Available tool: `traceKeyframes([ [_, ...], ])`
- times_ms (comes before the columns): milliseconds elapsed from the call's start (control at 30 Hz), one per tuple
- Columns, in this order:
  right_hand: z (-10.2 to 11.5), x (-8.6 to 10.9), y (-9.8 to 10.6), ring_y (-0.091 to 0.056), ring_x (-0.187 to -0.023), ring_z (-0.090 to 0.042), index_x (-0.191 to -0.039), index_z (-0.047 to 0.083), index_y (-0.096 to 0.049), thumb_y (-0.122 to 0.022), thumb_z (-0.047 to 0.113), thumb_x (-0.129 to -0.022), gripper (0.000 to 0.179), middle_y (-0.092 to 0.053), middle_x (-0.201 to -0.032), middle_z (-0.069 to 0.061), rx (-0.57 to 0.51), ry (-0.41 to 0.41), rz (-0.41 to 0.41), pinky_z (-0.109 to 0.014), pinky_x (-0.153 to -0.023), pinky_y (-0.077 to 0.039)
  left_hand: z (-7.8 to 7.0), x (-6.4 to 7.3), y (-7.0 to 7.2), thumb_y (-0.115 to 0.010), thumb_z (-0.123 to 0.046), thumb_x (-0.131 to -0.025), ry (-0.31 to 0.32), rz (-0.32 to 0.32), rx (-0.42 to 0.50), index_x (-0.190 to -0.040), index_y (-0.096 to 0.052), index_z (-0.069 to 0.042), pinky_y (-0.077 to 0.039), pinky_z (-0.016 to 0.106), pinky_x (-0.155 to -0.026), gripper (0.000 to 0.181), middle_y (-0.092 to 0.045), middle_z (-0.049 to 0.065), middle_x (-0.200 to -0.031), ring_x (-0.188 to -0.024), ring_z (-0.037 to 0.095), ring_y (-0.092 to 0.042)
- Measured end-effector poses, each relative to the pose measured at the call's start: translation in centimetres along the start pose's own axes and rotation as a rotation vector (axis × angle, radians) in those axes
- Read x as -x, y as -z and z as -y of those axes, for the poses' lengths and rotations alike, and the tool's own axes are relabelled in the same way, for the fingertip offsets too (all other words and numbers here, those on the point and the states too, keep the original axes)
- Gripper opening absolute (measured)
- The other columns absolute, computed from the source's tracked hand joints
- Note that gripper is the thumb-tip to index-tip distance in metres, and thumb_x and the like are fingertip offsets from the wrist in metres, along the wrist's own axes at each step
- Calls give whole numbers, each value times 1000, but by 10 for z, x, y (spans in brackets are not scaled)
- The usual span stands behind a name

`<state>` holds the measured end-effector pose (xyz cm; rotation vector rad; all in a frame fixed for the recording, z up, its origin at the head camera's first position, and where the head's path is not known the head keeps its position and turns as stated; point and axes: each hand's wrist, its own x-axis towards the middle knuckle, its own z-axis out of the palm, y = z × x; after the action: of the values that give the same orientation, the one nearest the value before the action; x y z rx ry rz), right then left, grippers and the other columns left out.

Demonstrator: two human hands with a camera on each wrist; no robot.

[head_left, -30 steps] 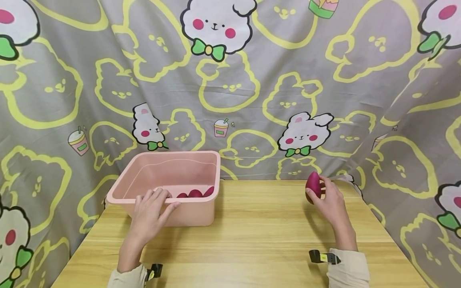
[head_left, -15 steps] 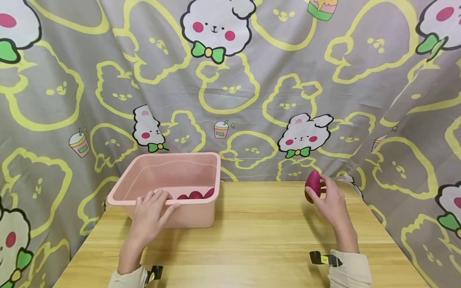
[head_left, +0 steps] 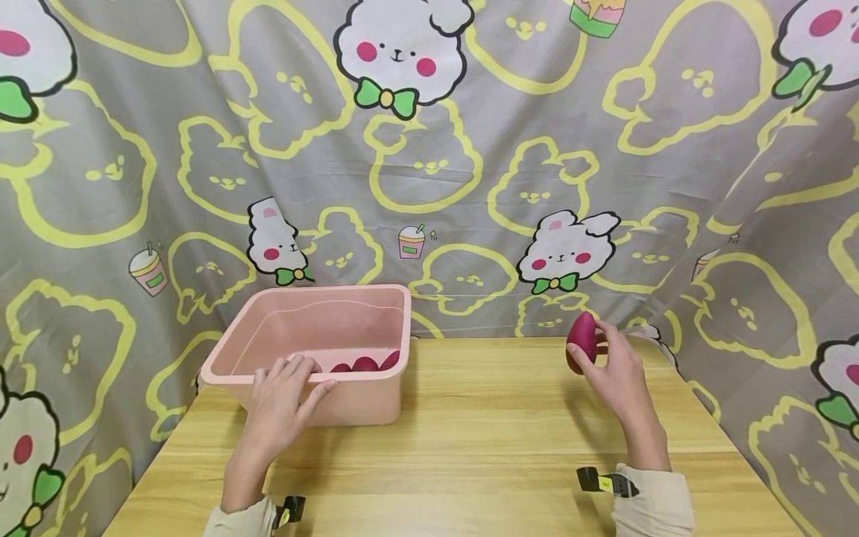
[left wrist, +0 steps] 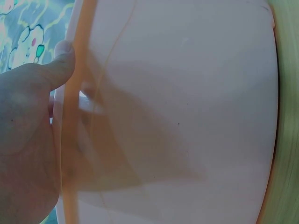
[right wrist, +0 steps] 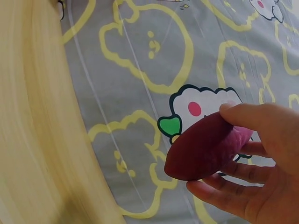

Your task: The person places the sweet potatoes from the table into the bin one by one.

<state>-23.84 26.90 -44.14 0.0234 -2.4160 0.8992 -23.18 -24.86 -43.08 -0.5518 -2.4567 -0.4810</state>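
Observation:
My right hand (head_left: pixel 614 369) holds a smooth purple-red sweet potato (head_left: pixel 581 341) in the air near the table's back right. Thumb and fingers clasp its sides; in the right wrist view the tapered end of the sweet potato (right wrist: pixel 196 151) points away from the palm. At the left stands a pink plastic tub (head_left: pixel 376 399). Its near rim is gripped by my left hand (head_left: pixel 282 403), fingers curled over to the inside and thumb on the outer side. Inside the tub lie several similar sweet potatoes (head_left: pixel 365 364), partly hidden by the front wall.
The light wooden table (head_left: pixel 483 462) carries the tub near its back left edge. A grey curtain (head_left: pixel 463 179) with yellow and white cartoon figures hangs right behind the table and along both sides.
My right hand has lifted the sweet potato slightly and tilted it a little. The left hand and the tub stay in place.

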Motion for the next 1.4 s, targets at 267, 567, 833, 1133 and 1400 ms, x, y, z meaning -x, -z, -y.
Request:
traceKeyframes([
  [267, 4, 1, 0, -64, -101, -43, -146, -2, -46, -73, 32, -96, 66, -61, -119, -26, -13, -1, -11, -61, -84, -51, 0, 0, -1, -73, -33, -95, -4, 1, 6, -97, -61, -15, -27, 42, -75, 21, -61, -1, -94, -92, 25, -52],
  [567, 10, -2, -2, -66, -99, -41, -147, -1, -46, -76, 29, -95, 66, -62, -119, -25, -49, 24, -29, -53, -76, -57, 1, -1, -1, -72, -33, -95, -4, -4, 2, -97, -62, -15, -26, 42, -75, 22, -62, -1, -94, -92, 24, -52],
  [833, 15, -3, -2, -62, -109, -37, -148, 3, -47, -77, 28, -94, 67, -61, -123, -22, -110, 31, -29, -39, -71, -60, 2, -1, -1, -73, -34, -95, -7, -6, 1, -96, -61, -16, -26, 42, -75, 21, -61, -2, -94, -92, 24, -51],
  [1133, 23, -3, -4, -63, -108, -38, -148, 5, -47, -78, 23, -93, 66, -61, -126, -21, -150, 77, -25, -40, -71, -60, 2, 0, -1, -73, -33, -95, -3, -6, 3, -97, -61, -16, -26, 42, -75, 21, -61, -3, -93, -91, 23, -51],
  [1400, 31, -3, -4, -64, -108, -39, -147, 5, -49, -80, 18, -91, 65, -62, -127, -22, -185, 104, -47, -15, -71, -54, -1, 0, 0, -73, -32, -95, 3, -3, 3, -97, -61, -15, -26, 42, -75, 21, -61, -2, -94, -91, 23, -51],
])
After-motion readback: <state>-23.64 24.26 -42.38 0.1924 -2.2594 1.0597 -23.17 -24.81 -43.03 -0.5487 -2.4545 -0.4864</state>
